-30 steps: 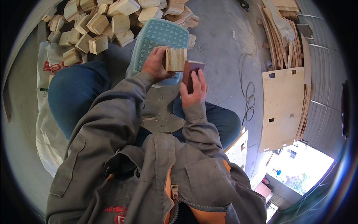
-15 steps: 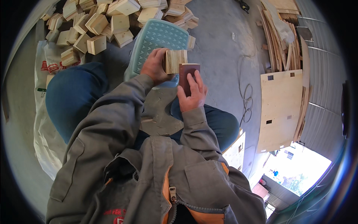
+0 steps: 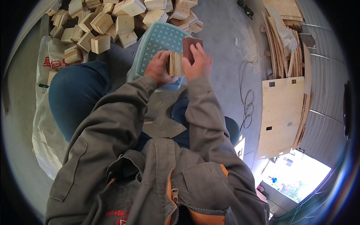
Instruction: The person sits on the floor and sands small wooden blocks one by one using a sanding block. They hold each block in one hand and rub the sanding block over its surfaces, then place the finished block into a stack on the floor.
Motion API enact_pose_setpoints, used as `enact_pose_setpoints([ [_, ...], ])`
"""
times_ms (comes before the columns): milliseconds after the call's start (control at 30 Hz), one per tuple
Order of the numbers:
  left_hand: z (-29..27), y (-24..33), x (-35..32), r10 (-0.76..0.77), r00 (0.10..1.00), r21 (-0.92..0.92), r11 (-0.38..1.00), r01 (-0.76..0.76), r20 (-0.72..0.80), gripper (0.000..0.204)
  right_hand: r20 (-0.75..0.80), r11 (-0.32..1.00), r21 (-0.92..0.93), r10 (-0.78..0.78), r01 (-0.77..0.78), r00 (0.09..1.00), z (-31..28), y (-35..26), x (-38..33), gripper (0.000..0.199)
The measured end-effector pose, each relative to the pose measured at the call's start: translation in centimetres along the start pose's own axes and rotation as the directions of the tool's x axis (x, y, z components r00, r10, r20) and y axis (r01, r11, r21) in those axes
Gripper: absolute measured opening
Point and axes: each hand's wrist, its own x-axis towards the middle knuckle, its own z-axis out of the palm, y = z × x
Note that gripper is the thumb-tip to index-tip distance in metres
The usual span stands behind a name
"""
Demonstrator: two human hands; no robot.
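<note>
My left hand grips a small plywood block on edge, its layered side facing up. My right hand presses a dark reddish-brown sanding block against the right face of that plywood block. Both hands are raised over a light blue plastic stool that stands between my knees. My grey jacket sleeves run up to the hands from the lower edge of the view.
A heap of similar plywood blocks lies on the concrete floor beyond the stool. A white sack lies at my left. Plywood sheets and thin strips lie at the right, with a cable beside them.
Both hands have moved up and away from my body, over the stool. The sanding block has slid along the side of the plywood block.
</note>
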Motion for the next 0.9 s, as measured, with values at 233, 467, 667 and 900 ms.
enact_pose_setpoints([
  [233, 0.3, -0.1, 0.1, 0.001, 1.000, -0.041, 0.999, -0.002, -0.007, 0.087, -0.017, 0.994, 0.093, -0.061, 0.062, 0.998, -4.0, -3.4, -13.0, 0.065],
  [467, 0.4, 0.1, 0.0, -0.020, 1.000, -0.089, 0.996, 0.020, 0.004, 0.086, -0.066, 0.989, 0.109, -0.095, 0.102, 0.993, -3.4, -3.5, -12.6, 0.066],
  [667, 1.0, -1.1, -0.2, -0.017, 0.999, -0.066, 0.998, 0.015, -0.028, 0.090, -0.073, 0.998, 0.051, -0.044, 0.048, 0.996, -0.4, -3.5, -3.2, 0.058],
  [900, 0.3, 0.5, -0.2, -0.047, 0.999, -0.039, 0.998, 0.047, 0.018, 0.096, 0.057, 0.992, -0.040, 0.118, -0.115, 0.991, -0.3, -3.8, 3.6, 0.057],
])
